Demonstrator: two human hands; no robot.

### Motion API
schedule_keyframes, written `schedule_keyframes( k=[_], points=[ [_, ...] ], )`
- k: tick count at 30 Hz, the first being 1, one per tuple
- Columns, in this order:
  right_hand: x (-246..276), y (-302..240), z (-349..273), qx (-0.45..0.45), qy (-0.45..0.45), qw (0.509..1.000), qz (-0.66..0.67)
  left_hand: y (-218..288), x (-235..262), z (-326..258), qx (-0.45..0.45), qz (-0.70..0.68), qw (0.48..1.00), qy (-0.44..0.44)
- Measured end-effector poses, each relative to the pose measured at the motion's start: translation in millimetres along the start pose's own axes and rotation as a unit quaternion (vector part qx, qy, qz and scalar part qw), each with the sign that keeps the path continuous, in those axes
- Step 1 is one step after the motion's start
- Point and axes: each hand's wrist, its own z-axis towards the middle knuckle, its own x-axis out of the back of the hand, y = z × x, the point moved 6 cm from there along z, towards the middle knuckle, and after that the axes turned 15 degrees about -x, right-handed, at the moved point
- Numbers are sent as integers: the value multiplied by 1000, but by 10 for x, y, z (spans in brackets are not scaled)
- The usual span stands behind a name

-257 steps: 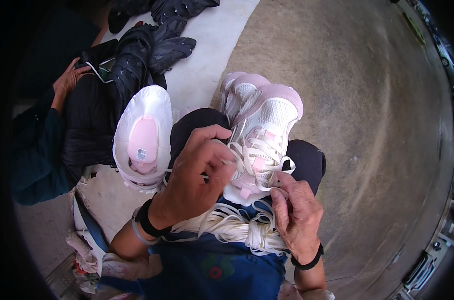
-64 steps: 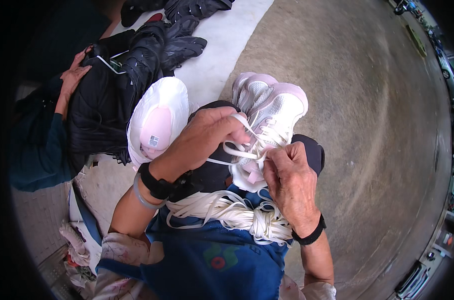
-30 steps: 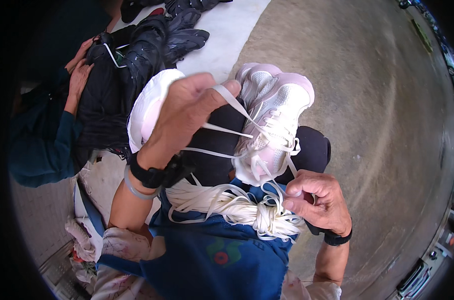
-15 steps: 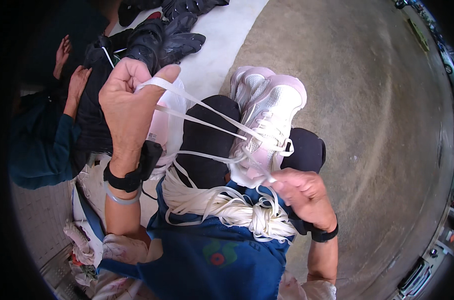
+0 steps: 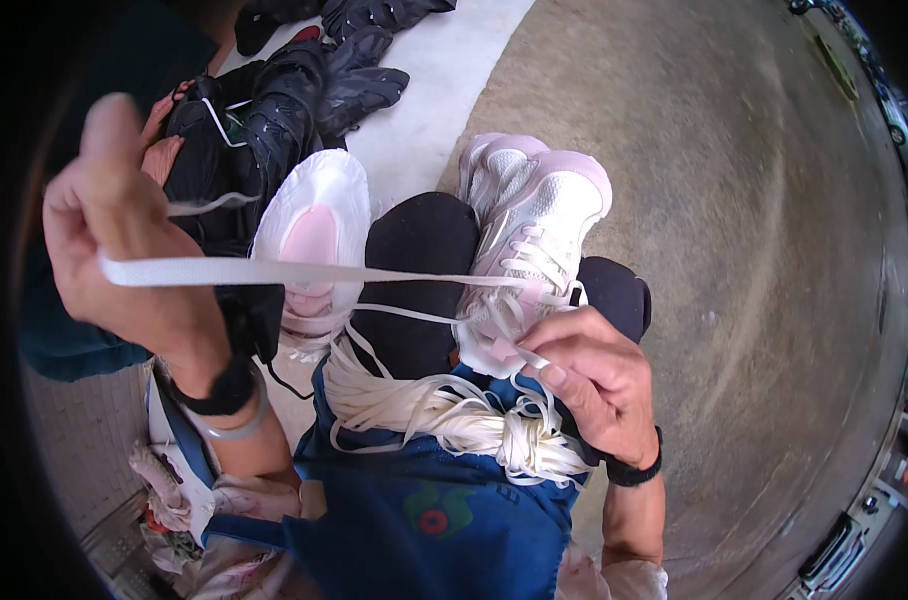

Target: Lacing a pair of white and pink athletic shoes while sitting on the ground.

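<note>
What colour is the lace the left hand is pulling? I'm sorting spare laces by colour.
White: a flat white lace, pulled by the left hand from the white-and-pink shoe. Head view.

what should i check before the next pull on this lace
1. Left hand has a firm hold on the white lace: ok, the lace is wrapped in its fist and drawn taut.
2. Right hand steadies the pink and white sneaker: ok, its fingers pinch at the tongue end.
3. Lace runs flat, not twisted: ok along the taut part; at the eyelets, cannot tell.
4. Lace free of the bundle of spare laces on the lap: cannot tell, loops lie close together.
5. Pulling path free of the second sneaker: not ok, the lace crosses over it.
</note>
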Motion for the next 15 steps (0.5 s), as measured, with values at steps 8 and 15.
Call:
schedule_keyframes(
  k=[8, 15],
  points=[
    [-286, 258, -12, -127, -31, 982, -136, -55, -435, -785, 234, 16, 805, -544],
    [-337, 228, -39, -70, -140, 985, 70, 227, -535, -1298, 324, -98, 717, -609]
  ],
)
